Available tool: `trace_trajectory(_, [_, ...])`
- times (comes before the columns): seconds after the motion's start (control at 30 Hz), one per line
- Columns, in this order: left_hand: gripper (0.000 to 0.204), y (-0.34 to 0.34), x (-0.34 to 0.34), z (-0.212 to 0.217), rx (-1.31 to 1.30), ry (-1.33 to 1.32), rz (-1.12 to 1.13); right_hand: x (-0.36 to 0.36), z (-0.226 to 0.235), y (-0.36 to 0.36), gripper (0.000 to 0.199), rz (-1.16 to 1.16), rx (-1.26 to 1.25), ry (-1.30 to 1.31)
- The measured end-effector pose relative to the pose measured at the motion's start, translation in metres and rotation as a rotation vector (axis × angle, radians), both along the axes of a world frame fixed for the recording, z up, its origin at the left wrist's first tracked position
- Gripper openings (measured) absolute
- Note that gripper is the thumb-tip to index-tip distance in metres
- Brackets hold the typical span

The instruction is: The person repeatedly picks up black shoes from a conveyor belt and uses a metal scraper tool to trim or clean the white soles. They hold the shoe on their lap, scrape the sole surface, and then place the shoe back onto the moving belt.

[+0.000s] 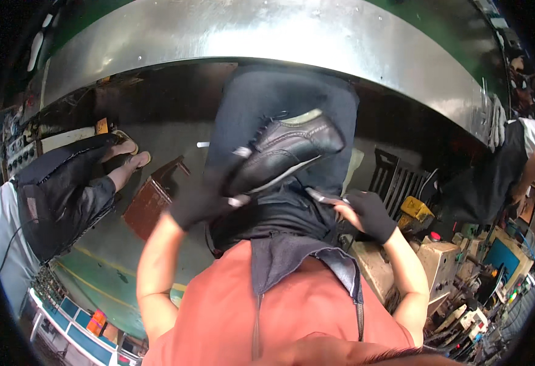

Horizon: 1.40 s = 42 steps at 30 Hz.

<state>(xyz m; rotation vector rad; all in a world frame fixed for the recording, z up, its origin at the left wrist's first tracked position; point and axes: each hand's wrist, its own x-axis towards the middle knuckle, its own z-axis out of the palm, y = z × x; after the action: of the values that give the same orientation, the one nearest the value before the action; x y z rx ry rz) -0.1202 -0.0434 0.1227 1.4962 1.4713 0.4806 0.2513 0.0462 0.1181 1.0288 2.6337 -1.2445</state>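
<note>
My left hand [197, 198], in a dark fingerless glove, grips a black leather lace-up shoe [288, 149] by its toe end. The shoe is tilted over my lap, its heel up and to the right, its light lining and laces facing away from me. A pale sole edge runs along its near side. My right hand [368, 213], gloved the same way, is closed around a slim metal tool [320, 195] pointing left, just below the shoe and apart from it. The tool's exact kind cannot be made out. A dark apron [285, 82] lies across my lap beneath both hands.
A shiny metal bench edge [279, 33] curves across the far side. At left sits another person [66, 177] beside a brown stool [148, 207]. Another person in dark clothes [477, 183] is at right, near a machine box [438, 268], a yellow part [415, 210] and cluttered tools.
</note>
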Motion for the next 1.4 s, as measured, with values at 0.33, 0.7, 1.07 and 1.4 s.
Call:
trace_trajectory(0.33, [0.068,0.031,0.117,-0.109,0.44,-0.017,0.527,-0.034,0.02,-0.012,0.025,-0.352,-0.364,0.111])
trace_trajectory(0.7, [0.099,-0.005,0.125,-0.111,0.335,-0.364,0.432,-0.089,0.035,0.032,0.035,0.315,0.176,-0.302])
trace_trajectory(1.07, [0.076,0.033,0.124,-0.14,0.141,-0.973,0.675,-0.063,-0.022,0.088,0.046,0.434,0.063,-0.242])
trace_trajectory(1.4, [0.057,0.047,0.102,-0.182,0.24,-0.302,0.334,-0.14,0.067,0.01,0.033,0.527,0.499,-0.472])
